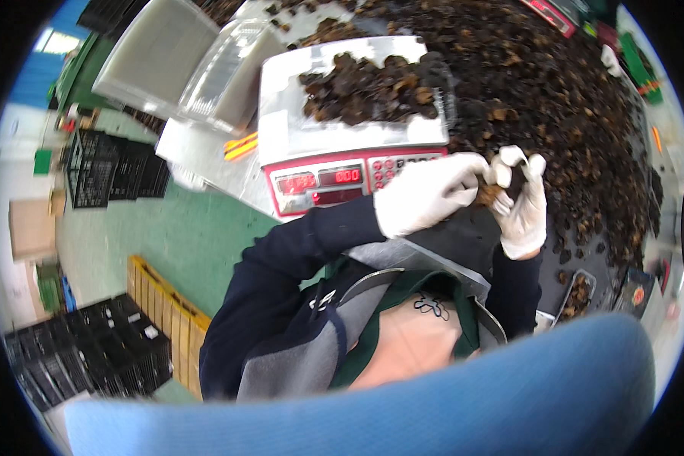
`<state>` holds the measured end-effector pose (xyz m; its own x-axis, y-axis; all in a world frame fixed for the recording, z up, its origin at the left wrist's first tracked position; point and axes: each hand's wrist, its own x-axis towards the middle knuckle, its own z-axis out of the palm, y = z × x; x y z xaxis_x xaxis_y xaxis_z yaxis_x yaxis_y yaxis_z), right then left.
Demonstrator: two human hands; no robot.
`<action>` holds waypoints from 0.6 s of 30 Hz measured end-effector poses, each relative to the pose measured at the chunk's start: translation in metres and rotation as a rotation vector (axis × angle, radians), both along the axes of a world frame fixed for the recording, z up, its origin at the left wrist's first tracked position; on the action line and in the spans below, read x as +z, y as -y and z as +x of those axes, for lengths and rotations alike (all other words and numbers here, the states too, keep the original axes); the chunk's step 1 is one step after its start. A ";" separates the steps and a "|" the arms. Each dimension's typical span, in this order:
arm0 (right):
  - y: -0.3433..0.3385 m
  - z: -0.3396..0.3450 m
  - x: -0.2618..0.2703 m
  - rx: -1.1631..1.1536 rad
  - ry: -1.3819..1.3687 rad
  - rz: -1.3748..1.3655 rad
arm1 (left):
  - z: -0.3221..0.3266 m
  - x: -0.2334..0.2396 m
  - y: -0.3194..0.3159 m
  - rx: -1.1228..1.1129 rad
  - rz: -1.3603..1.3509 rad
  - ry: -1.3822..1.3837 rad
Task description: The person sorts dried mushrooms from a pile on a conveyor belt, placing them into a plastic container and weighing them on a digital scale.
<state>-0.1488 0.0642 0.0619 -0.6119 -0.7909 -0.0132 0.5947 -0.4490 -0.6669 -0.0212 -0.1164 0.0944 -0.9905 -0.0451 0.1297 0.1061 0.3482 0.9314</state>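
My left hand (433, 194), in a white glove, is in front of the scale's keypad, its bent fingertips close to my right hand. Between the two hands are dark brown dried pieces (490, 195), perhaps mushrooms. My right hand (521, 199), also gloved in white, curls its fingers around some of them. Whether the left fingers grip a piece is unclear. A red and white digital scale (268, 137) with lit red digits stands to the left. On its platform, a clear plastic tray (449, 97) holds many similar pieces. A large heap of them (547, 114) spreads over the table behind and to the right.
Clear plastic containers (154, 51) are stacked left of the scale, near an orange and yellow tool (241, 146). A small filled tray (578, 293) lies at the right. Black crates (108, 347) and a yellow slatted pallet (168, 319) stand on the green floor. A second red device (550, 16) is at the far edge.
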 end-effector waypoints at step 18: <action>-0.005 0.061 -0.054 -0.265 0.377 0.169 | 0.035 -0.016 -0.038 0.001 -0.171 0.094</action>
<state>-0.0882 0.0692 0.0079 -0.7200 -0.5759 -0.3872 0.6883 -0.5216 -0.5041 0.0140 -0.0784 0.0782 -0.9986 -0.0315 0.0423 0.0208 0.5021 0.8646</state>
